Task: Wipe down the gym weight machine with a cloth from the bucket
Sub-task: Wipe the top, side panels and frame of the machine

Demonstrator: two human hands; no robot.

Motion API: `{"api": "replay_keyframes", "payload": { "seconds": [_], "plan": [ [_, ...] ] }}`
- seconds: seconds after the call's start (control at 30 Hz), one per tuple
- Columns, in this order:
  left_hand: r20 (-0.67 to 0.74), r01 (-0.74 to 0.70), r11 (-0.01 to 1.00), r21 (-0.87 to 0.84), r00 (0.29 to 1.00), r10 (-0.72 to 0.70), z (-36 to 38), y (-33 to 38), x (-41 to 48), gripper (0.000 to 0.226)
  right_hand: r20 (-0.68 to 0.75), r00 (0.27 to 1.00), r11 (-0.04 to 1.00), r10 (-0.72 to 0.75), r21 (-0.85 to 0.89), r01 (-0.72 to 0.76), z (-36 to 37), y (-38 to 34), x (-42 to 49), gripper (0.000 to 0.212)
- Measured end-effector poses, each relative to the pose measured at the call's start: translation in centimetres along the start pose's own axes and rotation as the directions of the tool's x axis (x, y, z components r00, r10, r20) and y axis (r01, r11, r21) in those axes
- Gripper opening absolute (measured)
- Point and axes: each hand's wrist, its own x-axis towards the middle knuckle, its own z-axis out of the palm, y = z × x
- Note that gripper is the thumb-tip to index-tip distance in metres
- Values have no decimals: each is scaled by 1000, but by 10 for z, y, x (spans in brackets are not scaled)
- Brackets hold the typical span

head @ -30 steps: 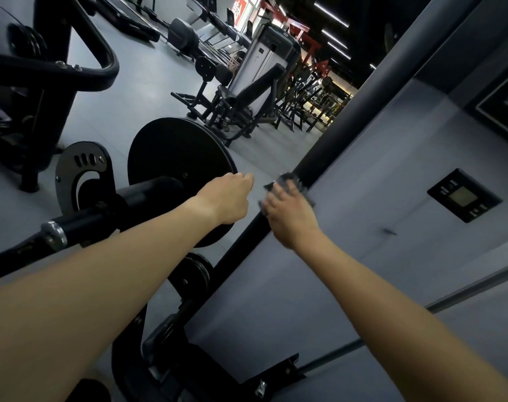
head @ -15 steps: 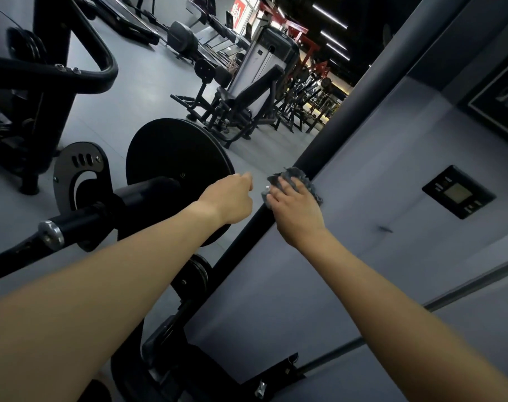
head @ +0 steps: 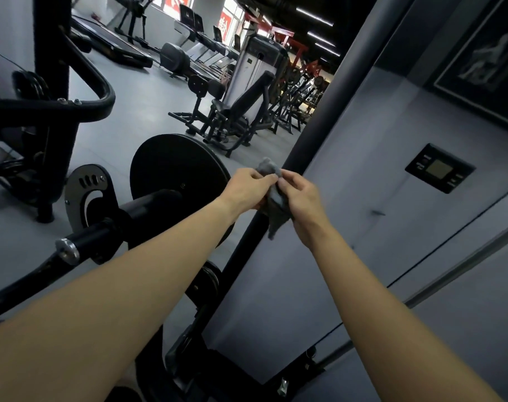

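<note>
Head camera shows both bare hands meeting out in front, with the grey cloth bunched between them. The left hand pinches the cloth's upper part with curled fingers and thumb. The right hand has its fingers curled round the cloth from the other side. One crumpled end sticks up above the fingertips, and a loose tail hangs down between the two wrists. Just behind the hands and the cloth runs the machine's black post, slanting up past the right hand and down between the forearms; whether the cloth touches it cannot be told. To the left of the left hand, just beyond its knuckles, a round black weight plate stands on a thick black bar, which ends in a chrome cap further left of the left forearm. To the right of the right hand, well apart, a small dark wall panel with a pale screen sits on the grey wall. Far beyond the hands, more gym machines stand on the grey floor
</note>
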Motion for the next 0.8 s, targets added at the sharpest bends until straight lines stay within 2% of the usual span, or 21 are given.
{"api": "replay_keyframes", "payload": {
  "seconds": [0.1, 0.2, 0.27, 0.33, 0.4, 0.5, 0.6, 0.8],
  "plan": [
    [-22, -54, 996, 69, 998, 56, -1, -3, -5, 18, 29, 994, 953, 106, 283, -110, 1, 4, -10, 28],
    [-6, -76, 991, 110, 997, 78, -4, -1, -11, 12, 63, 985, 904, 162, 390, -174, 2, 6, -19, 33],
    [20, -93, 989, 114, 996, 91, -8, 2, -16, 10, 72, 984, 915, 161, 364, -176, 0, 8, -24, 44],
    [45, -128, 981, 148, 991, 123, -13, 4, -21, 14, 63, 993, 956, 102, 271, -115, -4, 12, -27, 59],
    [78, -160, 964, 212, 986, 147, -17, 5, -24, 23, 62, 997, 984, 40, 168, -50, -6, 16, -29, 64],
    [111, -177, 933, 315, 983, 149, -21, 4, -27, 26, 7, 1000, 998, 21, 62, -21, -7, 15, -32, 42],
    [87, -149, 937, 315, 988, 128, -22, 1, -26, 25, -83, 996, 999, 33, 46, -29, -9, 14, -34, 19],
    [215, -119, 945, 304, 975, 53, -26, -5, -35, 44, -137, 986, 993, -92, -88, 81, -13, 16, -34, 10]
  ]
}}
